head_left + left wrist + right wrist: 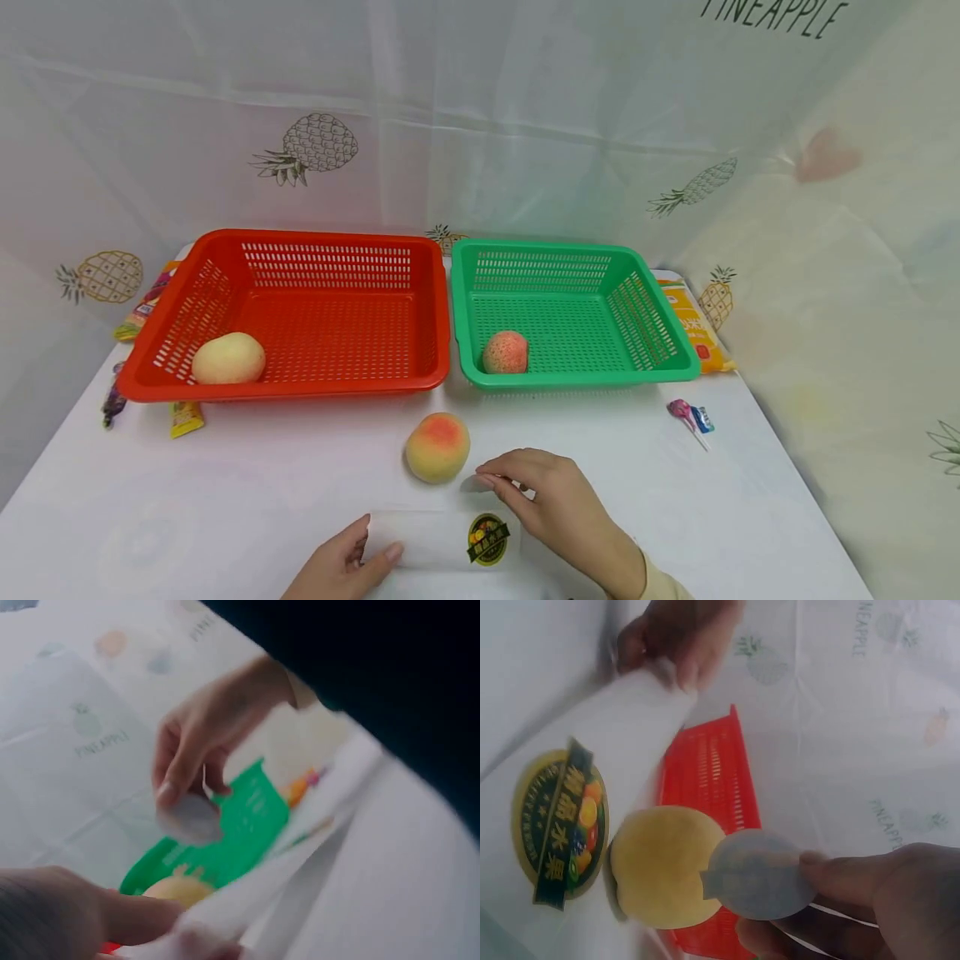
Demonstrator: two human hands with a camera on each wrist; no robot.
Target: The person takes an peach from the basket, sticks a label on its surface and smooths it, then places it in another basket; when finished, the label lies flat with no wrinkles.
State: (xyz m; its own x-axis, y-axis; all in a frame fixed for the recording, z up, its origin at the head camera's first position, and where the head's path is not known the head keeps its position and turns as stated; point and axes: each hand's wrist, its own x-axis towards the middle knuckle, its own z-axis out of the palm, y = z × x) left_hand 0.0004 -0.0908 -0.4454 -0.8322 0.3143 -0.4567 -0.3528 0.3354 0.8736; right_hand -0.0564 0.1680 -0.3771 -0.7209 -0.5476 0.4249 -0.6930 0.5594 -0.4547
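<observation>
My left hand [343,563] pinches the left end of a white label strip [427,542], thumb on top. A round fruit sticker [489,539], black and gold with a banner, is on the strip. Above the strip's right part, my right hand [553,502] pinches another sticker [754,876] between thumb and fingertips; its pale grey back shows in the right wrist view. A yellow peach [437,447] with a red blush sits on the table just beyond the strip, left of that sticker. The left wrist view is blurred.
A red basket [322,389] at back left holds a pale peach [228,358]. Beside it, a green basket [577,379] holds a pinkish peach [506,352]. A lollipop [681,410] and small wrapper lie at right. Snack packets [693,325] lie by the baskets.
</observation>
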